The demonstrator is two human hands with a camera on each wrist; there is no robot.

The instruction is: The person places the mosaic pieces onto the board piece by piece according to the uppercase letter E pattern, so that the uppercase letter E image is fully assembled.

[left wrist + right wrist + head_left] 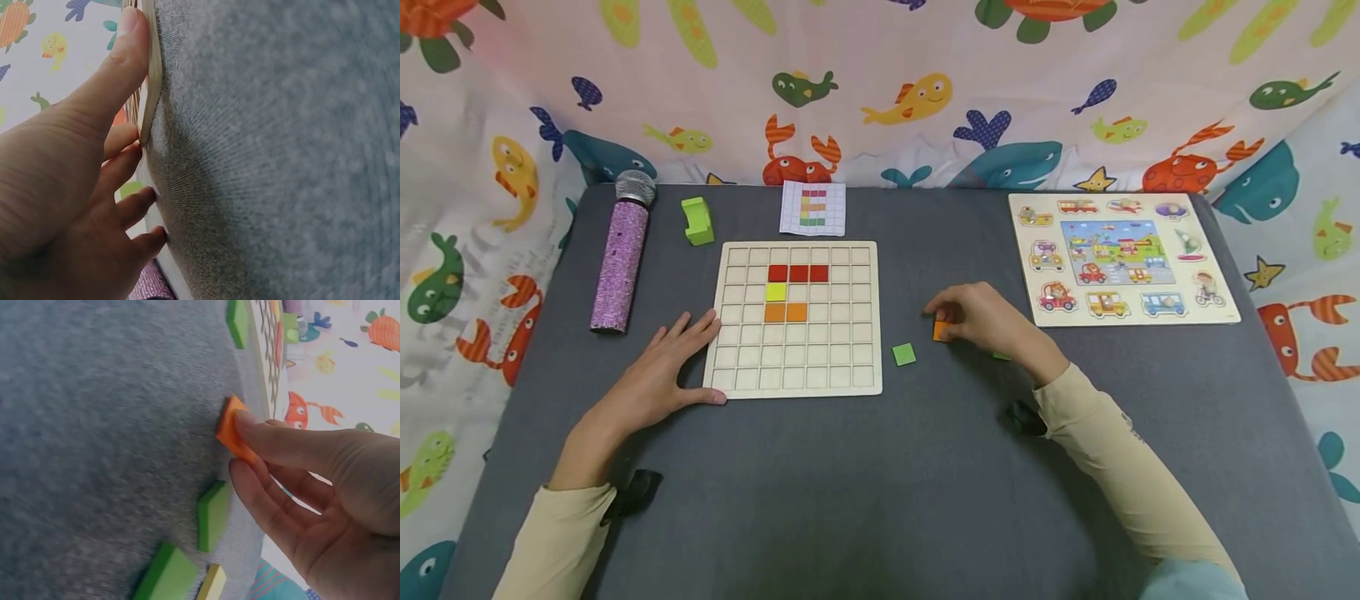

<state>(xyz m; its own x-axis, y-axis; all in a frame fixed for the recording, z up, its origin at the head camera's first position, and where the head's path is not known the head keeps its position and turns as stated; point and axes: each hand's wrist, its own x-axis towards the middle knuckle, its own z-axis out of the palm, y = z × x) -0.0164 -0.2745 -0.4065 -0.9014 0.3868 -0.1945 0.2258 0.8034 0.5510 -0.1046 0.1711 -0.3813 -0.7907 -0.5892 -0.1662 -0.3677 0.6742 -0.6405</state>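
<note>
1. The two hands are well apart from each other, on opposite sides of the grid board (827, 356), which lies flat on the grey counter (820, 492).
2. The left hand (657, 375) has its fingers spread; fingertips and thumb touch the left edge of the grid board, with the thumb at the near corner.
3. The right hand (985, 318) pinches an orange tile (231, 432) between thumb and fingers, to the right of the grid board. The tile is tilted; I cannot tell if it touches the counter.
4. A green tile (904, 354) lies between this hand and the grid board. Two more green pieces (214, 515) and a pale yellow piece (213, 581) are near the hand.
5. In the grid there is a row of three red tiles (799, 273), under it one yellow tile (776, 292), then two orange tiles (775, 312).
6. Behind the grid board lies a pattern card (812, 208).
</note>
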